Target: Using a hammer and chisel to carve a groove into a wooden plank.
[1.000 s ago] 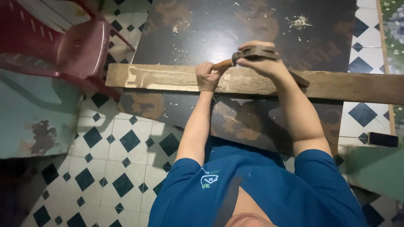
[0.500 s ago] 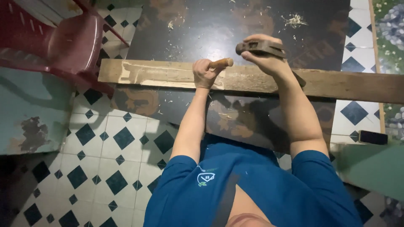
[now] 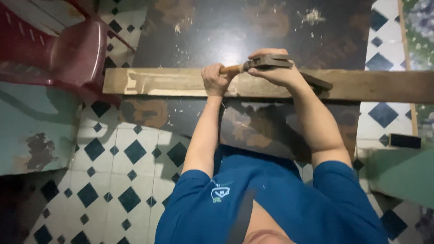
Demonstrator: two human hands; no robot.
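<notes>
1. The left hand (image 3: 216,79) is closed tight around the pale side handle (image 3: 232,69) of a plane (image 3: 267,60).
2. The right hand (image 3: 276,72) lies on top of the plane. Its fingers curl over the dark wood block and press it down.
3. The plane sits on the top face of a plank (image 3: 158,82), about halfway along it. A dark end of the plane (image 3: 318,82) sticks out past the right wrist.
4. The plank lies flat and long, from left to right, across the middle of a dark board (image 3: 190,36). Its left end pokes just past the board's left edge. Its right end runs out of the picture.
5. I think this is the shaving step: both hands are set to slide the plane along the wood.
6. A good push would need both hands firm, the plane flat, and the plank not slipping.
7. Small wood bits (image 3: 312,16) lie near the board's far edge.
8. A red chair (image 3: 68,49) stands off the far left corner, on the tile floor (image 3: 126,149).
</notes>
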